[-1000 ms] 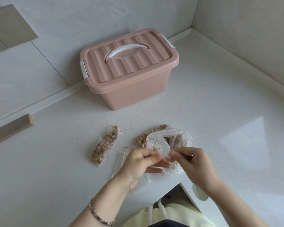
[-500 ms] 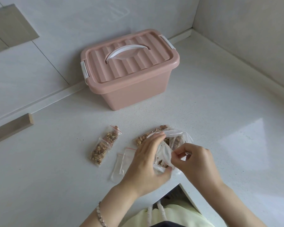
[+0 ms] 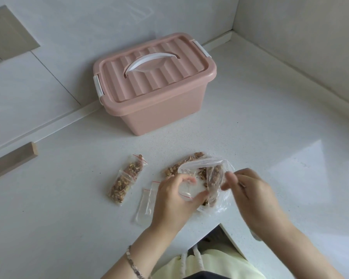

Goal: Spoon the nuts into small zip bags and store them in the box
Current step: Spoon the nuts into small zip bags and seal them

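My left hand point(image 3: 172, 200) grips a small empty zip bag point(image 3: 186, 191) with a red seal line, held against the big clear bag of nuts point(image 3: 210, 172) on the white counter. My right hand point(image 3: 254, 196) is just right of the big bag; its blurred fingertips are at the bag's right edge, and I cannot tell whether they pinch anything. Two filled small nut bags point(image 3: 127, 179) lie end to end to the left. Two empty zip bags point(image 3: 146, 204) lie beside my left hand. The pink storage box point(image 3: 155, 109) stands behind, lid closed. No spoon shows.
The box stands against the back wall, and a side wall runs along the right. A wooden strip point(image 3: 12, 160) juts in at the far left. The counter's front edge has a corner cut-out point(image 3: 220, 225) just below my hands.
My left hand drew back from the big bag's mouth and now grips the small empty bag. My right hand shifted right and up along the big bag's edge, blurred by motion.
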Demonstrator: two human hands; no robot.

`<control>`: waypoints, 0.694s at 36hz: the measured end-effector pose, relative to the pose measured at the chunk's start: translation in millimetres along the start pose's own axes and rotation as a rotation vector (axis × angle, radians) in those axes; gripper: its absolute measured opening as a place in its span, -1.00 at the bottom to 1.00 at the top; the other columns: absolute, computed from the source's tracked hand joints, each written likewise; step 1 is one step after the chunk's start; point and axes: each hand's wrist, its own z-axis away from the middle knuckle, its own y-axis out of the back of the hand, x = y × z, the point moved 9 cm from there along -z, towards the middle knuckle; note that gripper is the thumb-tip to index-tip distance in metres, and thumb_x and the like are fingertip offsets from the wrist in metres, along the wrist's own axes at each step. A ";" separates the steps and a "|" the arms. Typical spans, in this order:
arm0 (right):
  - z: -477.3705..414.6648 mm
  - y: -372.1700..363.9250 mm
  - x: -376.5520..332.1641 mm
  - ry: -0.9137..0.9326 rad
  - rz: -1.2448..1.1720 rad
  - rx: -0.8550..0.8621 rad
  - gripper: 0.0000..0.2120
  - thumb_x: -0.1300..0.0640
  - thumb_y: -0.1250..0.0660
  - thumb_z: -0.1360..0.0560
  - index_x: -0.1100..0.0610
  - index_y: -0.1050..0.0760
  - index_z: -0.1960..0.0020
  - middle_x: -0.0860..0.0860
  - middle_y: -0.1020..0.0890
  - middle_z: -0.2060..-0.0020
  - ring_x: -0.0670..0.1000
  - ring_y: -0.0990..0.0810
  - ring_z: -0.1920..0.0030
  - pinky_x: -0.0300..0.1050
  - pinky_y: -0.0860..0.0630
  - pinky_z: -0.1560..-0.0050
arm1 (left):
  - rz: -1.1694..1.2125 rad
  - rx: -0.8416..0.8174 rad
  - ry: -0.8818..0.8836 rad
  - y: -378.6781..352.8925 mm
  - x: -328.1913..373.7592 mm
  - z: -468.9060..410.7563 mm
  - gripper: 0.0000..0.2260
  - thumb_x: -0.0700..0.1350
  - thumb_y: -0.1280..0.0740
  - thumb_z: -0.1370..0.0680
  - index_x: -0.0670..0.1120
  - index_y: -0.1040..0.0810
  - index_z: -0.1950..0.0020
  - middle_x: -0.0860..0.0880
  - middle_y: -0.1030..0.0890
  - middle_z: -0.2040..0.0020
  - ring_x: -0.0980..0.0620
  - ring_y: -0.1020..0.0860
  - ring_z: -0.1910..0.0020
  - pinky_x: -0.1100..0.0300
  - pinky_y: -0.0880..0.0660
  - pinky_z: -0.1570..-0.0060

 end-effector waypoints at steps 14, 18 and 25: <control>-5.9 34.9 57.7 -0.143 -0.064 0.147 -0.70 0.01 -0.13 -0.55 0.01 -0.55 0.27 -0.02 -0.61 0.46 -0.12 -0.58 0.42 -0.33 -0.44 0.37 | -0.074 -0.162 0.432 3.0 -74.9 17.1 -0.70 0.06 -0.49 -0.34 0.06 -0.47 0.04 0.13 -0.55 0.03 0.23 -0.49 0.04 0.42 -0.35 0.16; -10.3 11.6 80.9 -0.117 -0.191 0.160 -0.78 0.14 -0.16 -0.56 -0.02 -0.55 0.16 -0.06 -0.64 0.35 -0.18 -0.61 0.30 -0.36 -0.52 0.24 | -0.087 -0.191 0.421 -6.8 -80.5 18.3 -0.71 0.05 -0.50 -0.34 0.11 -0.44 0.07 0.18 -0.49 -0.01 0.20 -0.46 -0.04 0.49 -0.32 0.12; -23.5 -26.2 102.7 -0.076 -0.272 0.129 -0.82 0.18 -0.19 -0.55 -0.06 -0.50 0.06 -0.14 -0.64 0.24 -0.21 -0.62 0.16 -0.38 -0.53 0.13 | -0.062 -0.288 0.408 -29.7 -80.8 9.7 -0.70 0.00 -0.49 -0.37 -0.03 -0.48 -0.01 0.17 -0.28 -0.31 0.30 -0.24 -0.24 0.44 -0.16 -0.03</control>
